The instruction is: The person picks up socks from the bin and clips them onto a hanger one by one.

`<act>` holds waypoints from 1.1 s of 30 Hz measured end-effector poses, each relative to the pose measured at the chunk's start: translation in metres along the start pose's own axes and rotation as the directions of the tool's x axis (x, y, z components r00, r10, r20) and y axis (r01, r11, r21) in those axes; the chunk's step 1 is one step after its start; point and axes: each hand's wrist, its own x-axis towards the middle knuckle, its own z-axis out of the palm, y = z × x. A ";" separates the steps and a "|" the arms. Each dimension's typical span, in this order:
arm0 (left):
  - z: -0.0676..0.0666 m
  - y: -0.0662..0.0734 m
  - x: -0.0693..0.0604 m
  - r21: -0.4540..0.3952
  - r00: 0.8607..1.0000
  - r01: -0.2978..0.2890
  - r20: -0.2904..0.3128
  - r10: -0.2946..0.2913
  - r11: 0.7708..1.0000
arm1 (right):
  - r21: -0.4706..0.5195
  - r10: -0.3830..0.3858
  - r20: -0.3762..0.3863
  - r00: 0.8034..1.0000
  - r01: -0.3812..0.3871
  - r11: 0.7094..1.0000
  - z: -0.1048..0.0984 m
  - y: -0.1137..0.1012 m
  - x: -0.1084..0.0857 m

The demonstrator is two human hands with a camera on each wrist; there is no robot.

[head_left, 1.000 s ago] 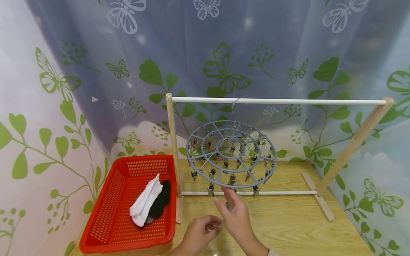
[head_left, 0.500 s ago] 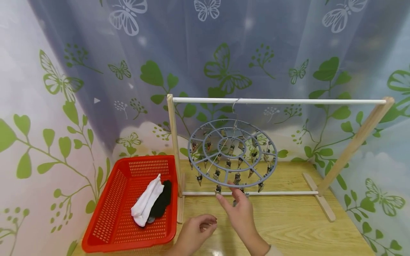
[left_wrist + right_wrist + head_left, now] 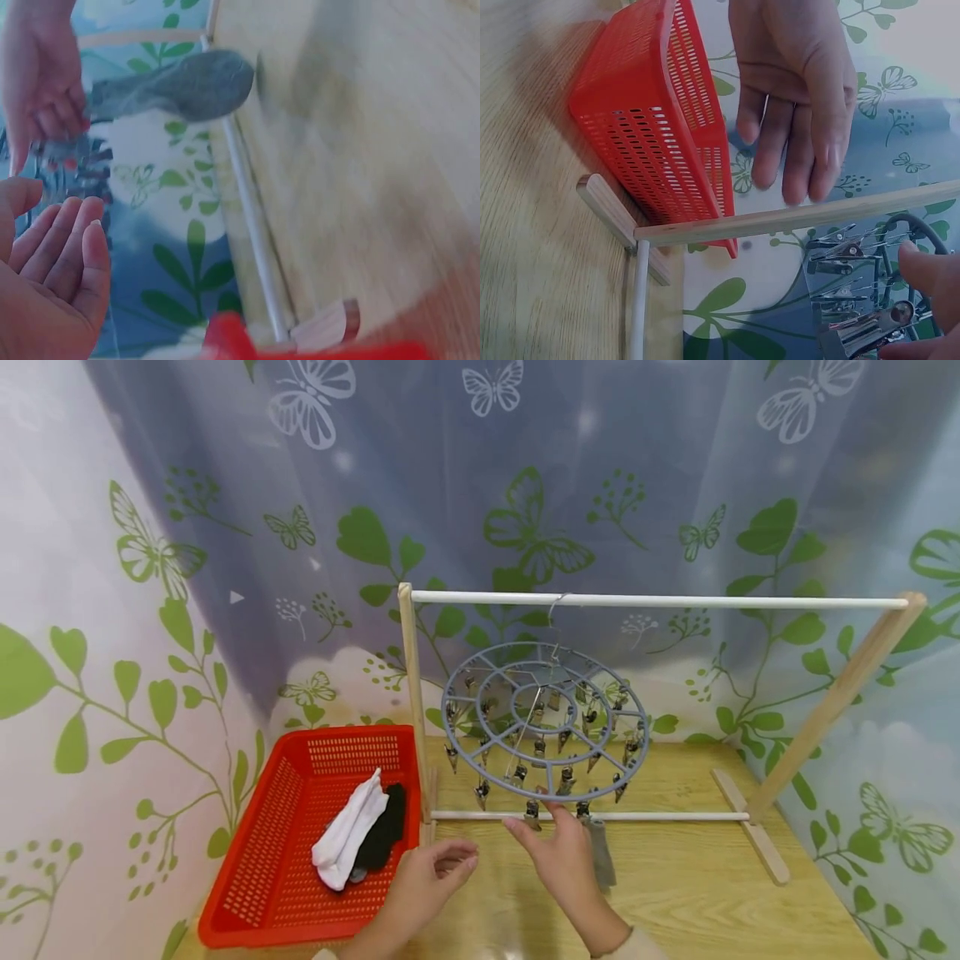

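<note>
A grey round clip hanger (image 3: 558, 797) with several metal clips hangs from the white rail. A grey sock (image 3: 602, 856) hangs from a clip on its near side, and shows large in the left wrist view (image 3: 202, 86). My right hand (image 3: 566, 860) is at the hanger's near rim, fingertips touching it; thumb and fingers stand apart around a metal clip (image 3: 866, 330). My left hand (image 3: 427, 881) hovers beside the basket with loosely bent fingers and holds nothing. In the red basket (image 3: 251, 843) lie a white sock (image 3: 348, 831) and a dark cloth piece (image 3: 381, 831).
The wooden stand has a white top rail (image 3: 675, 602), a lower bar (image 3: 675, 816) and a slanting right post (image 3: 840, 702). It stands on a wood-grain table (image 3: 675, 902). A patterned curtain (image 3: 420, 460) hangs behind.
The hanger has turned, its near clips shifting right, and the grey sock has come into view beside the right hand. My right hand moved slightly right; my left hand moved left toward the basket.
</note>
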 end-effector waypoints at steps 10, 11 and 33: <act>-0.053 -0.013 0.014 0.157 0.986 0.090 -0.151 -0.066 0.983 | -0.031 -0.089 -0.021 0.996 0.089 0.996 -0.002 0.009 0.003; -0.058 -0.016 0.016 0.171 0.984 0.099 -0.162 -0.071 0.980 | -0.024 -0.096 -0.026 0.995 0.096 0.995 -0.003 0.010 0.003; -0.110 -0.076 0.042 0.404 0.956 0.245 -0.251 -0.150 0.881 | -0.031 -0.127 -0.043 0.991 0.126 0.992 -0.008 0.015 0.003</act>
